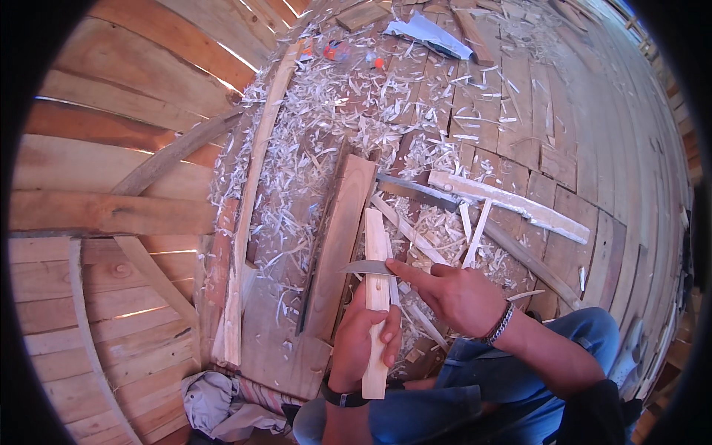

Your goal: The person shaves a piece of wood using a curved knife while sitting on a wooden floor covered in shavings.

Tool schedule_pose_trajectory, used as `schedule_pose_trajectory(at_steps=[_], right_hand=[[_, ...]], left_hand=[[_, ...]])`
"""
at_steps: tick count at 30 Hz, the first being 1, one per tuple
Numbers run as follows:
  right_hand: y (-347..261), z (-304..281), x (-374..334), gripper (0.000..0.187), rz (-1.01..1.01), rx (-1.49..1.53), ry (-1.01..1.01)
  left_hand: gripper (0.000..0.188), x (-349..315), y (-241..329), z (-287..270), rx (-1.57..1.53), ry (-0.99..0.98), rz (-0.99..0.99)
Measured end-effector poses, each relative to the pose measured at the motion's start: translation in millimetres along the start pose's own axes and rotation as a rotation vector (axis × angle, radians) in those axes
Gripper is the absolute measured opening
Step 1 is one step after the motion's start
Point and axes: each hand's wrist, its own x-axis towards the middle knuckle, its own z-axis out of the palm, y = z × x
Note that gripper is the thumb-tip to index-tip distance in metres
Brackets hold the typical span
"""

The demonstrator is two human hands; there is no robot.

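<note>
A pale strip of wood [377, 297] stands lengthwise in front of me, with my left hand [365, 334] wrapped round its lower half. My right hand [456, 293] grips a knife [366, 267], its index finger stretched along the back of the blade. The handle is hidden inside that fist. The blade lies across the strip above my left hand, its tip pointing left. Just left of the strip lies a thick brown board [343, 248].
Curled wood shavings [326, 111] cover much of the plank floor. A long machete-like blade [417, 191] with a wooden handle and a rough whitish batten [512, 204] lie ahead to the right. Along the left plank wall runs a long thin board [259, 170]. A bundled cloth [215, 404] sits lower left.
</note>
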Motion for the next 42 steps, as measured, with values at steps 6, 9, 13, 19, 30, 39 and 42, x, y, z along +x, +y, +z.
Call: schedule_pose_trajectory(at_steps=[6, 9, 13, 19, 30, 39, 42], right_hand=[[5, -2, 3, 0.055, -0.045, 0.003, -0.002], [2, 1, 0, 0.059, -0.081, 0.018, -0.009], [-9, -6, -3, 0.056, -0.051, -0.033, -0.034], [1, -4, 1, 0.061, -0.001, -0.071, 0.043], [-3, -12, 1, 0.057, -0.021, -0.038, 0.047], [-2, -12, 3, 0.055, -0.004, -0.083, 0.073], [-10, -11, -3, 0.057, 0.001, -0.068, 0.055]], left_hand=[[0.05, -2, 3, 1, -0.027, 0.014, 0.009], [0.052, -3, 4, 0, 0.005, 0.003, 0.018], [0.051, -1, 5, -1, 0.018, 0.022, 0.031], [0.06, -2, 2, 3, 0.071, -0.029, -0.004], [0.062, -5, 6, 0, 0.054, -0.066, -0.001], [0.061, -3, 5, -2, 0.02, -0.08, 0.024], [0.061, -4, 8, -3, 0.014, -0.073, 0.03]])
